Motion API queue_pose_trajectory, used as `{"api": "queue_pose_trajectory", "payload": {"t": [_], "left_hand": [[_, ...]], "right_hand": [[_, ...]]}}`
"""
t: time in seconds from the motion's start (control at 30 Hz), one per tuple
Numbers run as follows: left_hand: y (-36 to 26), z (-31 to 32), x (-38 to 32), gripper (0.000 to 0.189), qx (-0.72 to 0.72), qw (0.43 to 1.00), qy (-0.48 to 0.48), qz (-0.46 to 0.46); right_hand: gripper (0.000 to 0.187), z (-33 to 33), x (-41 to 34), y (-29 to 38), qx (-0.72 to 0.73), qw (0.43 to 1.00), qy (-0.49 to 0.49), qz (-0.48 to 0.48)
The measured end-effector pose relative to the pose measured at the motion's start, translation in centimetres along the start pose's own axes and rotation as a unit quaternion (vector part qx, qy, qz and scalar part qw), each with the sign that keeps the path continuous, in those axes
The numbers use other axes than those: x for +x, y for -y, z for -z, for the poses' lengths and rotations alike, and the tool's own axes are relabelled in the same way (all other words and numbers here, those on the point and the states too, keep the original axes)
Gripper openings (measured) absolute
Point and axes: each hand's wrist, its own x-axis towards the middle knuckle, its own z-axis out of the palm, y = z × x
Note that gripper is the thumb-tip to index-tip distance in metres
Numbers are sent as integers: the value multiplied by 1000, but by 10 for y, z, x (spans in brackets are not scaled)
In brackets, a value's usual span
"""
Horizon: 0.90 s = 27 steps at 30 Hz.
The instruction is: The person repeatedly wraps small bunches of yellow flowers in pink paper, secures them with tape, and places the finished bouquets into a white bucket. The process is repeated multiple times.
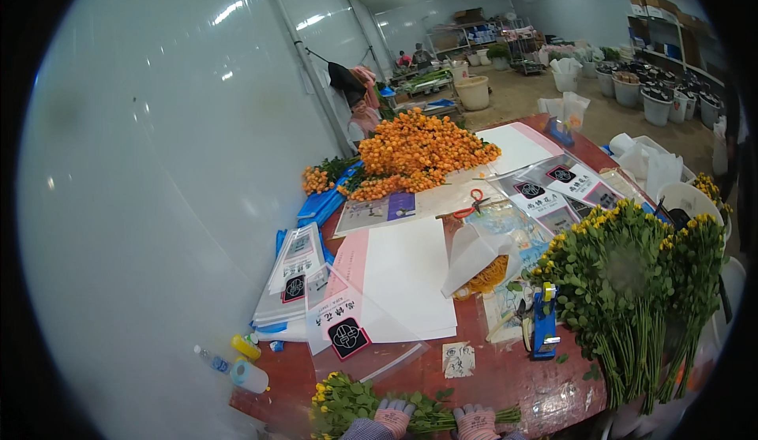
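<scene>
A bunch of yellow spray roses lies across the near edge of the red table, flower heads to the left and cut stems to the right. My left hand, in a pink and grey work glove, grips it where the leaves thin out. Farther along the stems, my right hand, gloved alike, holds them near the cut ends. Just beyond the bunch lie a clear printed flower sleeve and a small handwritten paper note. The undersides of both hands are hidden.
A blue tape dispenser stands beside pruning shears. More yellow roses are heaped at right. White paper sheets, rubber bands, red-handled snips and orange roses lie farther back. A person is beyond them.
</scene>
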Motion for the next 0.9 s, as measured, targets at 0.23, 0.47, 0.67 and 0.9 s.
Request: {"api": "queue_pose_trajectory", "payload": {"t": [0.23, 0.47, 0.67, 0.9], "left_hand": [[-2, 4, 1, 82, 40, 999, 9, 8], [-5, 30, -7, 83, 27, 999, 45, 2], [-10, 50, -10, 91, 29, 994, 102, 11], [-11, 63, -9, 93, 41, 991, 130, 8]], "right_hand": [[41, -8, 3, -1, -16, 1000, 13, -1], [39, -6, 3, 0, -18, 1000, -8, 1], [35, -9, 4, 1, -18, 1000, -22, 2], [32, -6, 6, 2, -18, 1000, -26, 1]]}}
